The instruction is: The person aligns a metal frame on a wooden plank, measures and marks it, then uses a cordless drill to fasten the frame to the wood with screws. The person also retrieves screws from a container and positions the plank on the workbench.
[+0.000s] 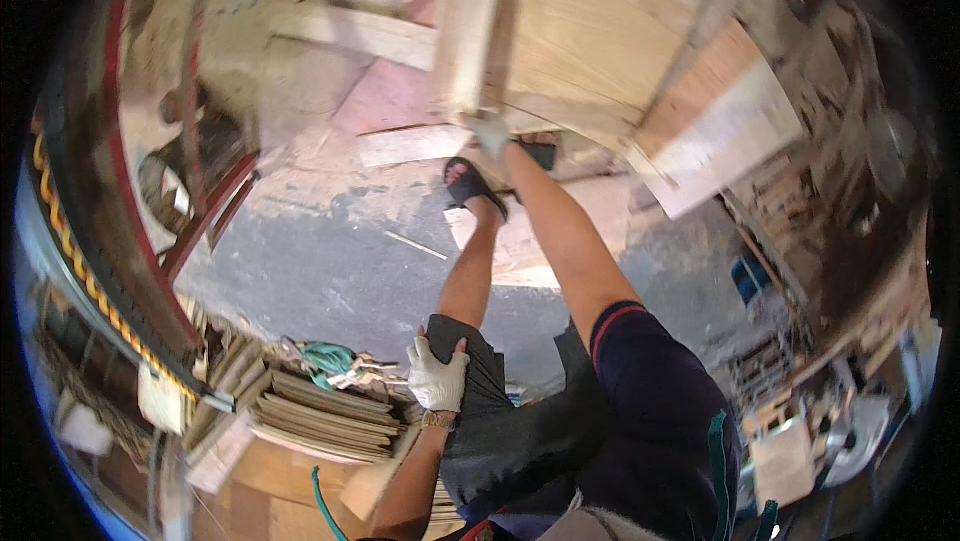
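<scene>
My right arm reaches far forward. Its gloved hand (490,135) is closed at the near end of a long pale wooden board (466,36); blur hides the separate fingers. Beside that board lies a wide sheet of plywood (590,26). My left hand (437,378), in a white work glove with bare fingertips, rests on my bent knee with its fingers apart and holds nothing. A watch circles the left wrist. My foot, in a dark sandal (470,184), stands just short of the right hand.
A short pale plank (415,145) and a pinkish panel (390,96) lie ahead on the grey floor (320,251). A partly white panel (715,126) is at right. Stacked thin boards (325,415) stand near left, below a red-edged machine frame (120,141) with a yellow chain (90,276).
</scene>
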Action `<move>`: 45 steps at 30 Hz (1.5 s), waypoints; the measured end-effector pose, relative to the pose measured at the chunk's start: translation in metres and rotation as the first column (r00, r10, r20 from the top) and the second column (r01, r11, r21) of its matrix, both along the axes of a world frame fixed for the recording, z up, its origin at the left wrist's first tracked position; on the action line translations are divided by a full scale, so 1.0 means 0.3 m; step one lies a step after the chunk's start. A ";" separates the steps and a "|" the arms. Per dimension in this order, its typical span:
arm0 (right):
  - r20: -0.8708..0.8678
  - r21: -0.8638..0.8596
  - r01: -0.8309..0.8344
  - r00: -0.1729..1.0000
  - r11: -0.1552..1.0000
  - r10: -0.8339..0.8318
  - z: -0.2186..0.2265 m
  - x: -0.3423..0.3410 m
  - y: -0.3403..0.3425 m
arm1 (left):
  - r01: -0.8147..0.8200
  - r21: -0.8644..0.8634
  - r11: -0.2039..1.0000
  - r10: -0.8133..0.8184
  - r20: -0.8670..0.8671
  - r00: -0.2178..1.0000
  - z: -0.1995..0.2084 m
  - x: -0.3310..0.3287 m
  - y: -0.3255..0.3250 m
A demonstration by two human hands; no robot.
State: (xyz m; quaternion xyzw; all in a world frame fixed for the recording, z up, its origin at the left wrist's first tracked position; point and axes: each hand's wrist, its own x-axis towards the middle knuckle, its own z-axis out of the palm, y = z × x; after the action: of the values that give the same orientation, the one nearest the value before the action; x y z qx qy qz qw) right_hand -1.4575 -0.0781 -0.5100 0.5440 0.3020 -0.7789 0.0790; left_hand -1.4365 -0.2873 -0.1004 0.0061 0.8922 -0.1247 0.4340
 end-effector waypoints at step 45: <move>-0.179 -0.236 0.895 0.344 0.379 -0.922 1.943 1.770 -0.777 | 0.301 0.648 -0.700 -0.653 -0.751 0.100 0.608 0.861 0.189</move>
State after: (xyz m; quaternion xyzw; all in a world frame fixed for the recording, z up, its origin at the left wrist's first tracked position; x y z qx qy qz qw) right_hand -0.9264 -0.3111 0.0729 0.4984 -0.0812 -0.7729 -0.3842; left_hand -1.1782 -0.2305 0.0821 0.8859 0.3413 0.2477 0.1930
